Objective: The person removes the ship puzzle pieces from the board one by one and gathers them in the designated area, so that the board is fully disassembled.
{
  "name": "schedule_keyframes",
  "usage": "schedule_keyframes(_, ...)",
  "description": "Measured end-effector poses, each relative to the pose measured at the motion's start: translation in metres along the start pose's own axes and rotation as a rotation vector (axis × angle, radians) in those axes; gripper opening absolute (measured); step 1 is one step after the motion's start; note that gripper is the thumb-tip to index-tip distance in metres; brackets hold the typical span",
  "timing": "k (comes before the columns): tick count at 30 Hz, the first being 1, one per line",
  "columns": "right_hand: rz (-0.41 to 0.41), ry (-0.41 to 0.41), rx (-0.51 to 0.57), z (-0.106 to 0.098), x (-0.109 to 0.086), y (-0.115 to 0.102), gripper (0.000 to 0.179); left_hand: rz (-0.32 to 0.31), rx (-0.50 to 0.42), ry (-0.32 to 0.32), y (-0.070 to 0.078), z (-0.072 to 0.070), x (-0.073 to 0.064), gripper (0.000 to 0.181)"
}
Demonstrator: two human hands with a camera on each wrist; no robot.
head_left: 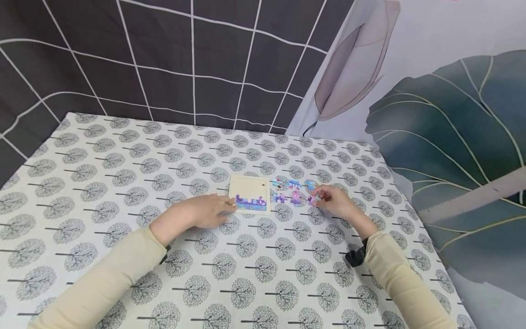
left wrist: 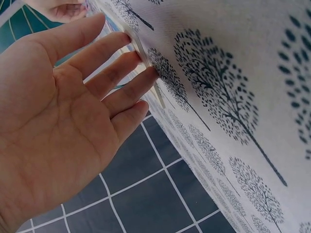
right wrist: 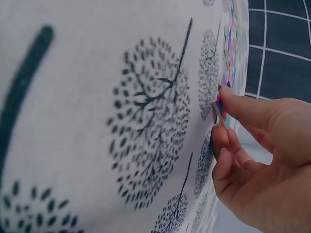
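Beige-sleeved hands (head_left: 211,211) (head_left: 334,201), two, touch one board (head_left: 246,187) and one puzzle piece (head_left: 311,200).

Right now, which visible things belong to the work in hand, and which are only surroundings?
In the job:
puzzle tray, left hand at its edge
pieces inside it
loose pieces beside it
piece pinched by right hand

Only surroundings:
tree-print tablecloth
dark grid cloth
leaf-print backdrop

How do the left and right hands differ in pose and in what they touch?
The left hand has relaxed, mostly extended fingers, while the right hand is curled into a pinch. The left hand touches the edge of the tray; the right hand holds a puzzle piece. Both come out of beige sleeves.
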State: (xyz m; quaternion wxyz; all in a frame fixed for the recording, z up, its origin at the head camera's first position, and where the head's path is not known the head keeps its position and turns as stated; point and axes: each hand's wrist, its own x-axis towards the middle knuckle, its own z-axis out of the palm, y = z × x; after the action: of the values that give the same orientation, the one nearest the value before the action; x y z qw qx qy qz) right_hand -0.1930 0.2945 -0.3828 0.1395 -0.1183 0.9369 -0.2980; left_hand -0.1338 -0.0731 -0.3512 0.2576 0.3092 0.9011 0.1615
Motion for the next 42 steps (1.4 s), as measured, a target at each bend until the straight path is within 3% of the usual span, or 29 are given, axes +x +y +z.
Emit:
schedule_keyframes(12, -0.095, -0.032, -0.014, 0.001, 0.001, 0.003, 0.024, -0.012, -0.007, 0.013, -0.002, 0.003, 0.001, 0.042)
schedule_keyframes(19, -0.125, 0.029, -0.049, 0.005, -0.003, 0.005, 0.025, 0.009, 0.012, 0.024, -0.001, -0.002, 0.004, 0.039)
schedule_keyframes(24, -0.138, 0.084, -0.054, 0.009, -0.006, 0.005, 0.022, 0.059, 0.078, 0.082, 0.005, -0.004, 0.008, 0.034)
schedule_keyframes(32, -0.159, 0.115, -0.129, 0.009, -0.004, -0.001, 0.019, 0.095, 0.149, 0.123, 0.009, 0.007, 0.012, 0.042)
schedule_keyframes(37, -0.134, 0.121, -0.147, 0.008, -0.006, -0.001, 0.019, 0.087, 0.166, 0.09, 0.007, 0.009, 0.011, 0.047)
schedule_keyframes(42, -0.187, 0.192, -0.105, 0.007, -0.006, -0.004, 0.021, 0.084, 0.16, 0.05, 0.009, 0.008, 0.011, 0.048)
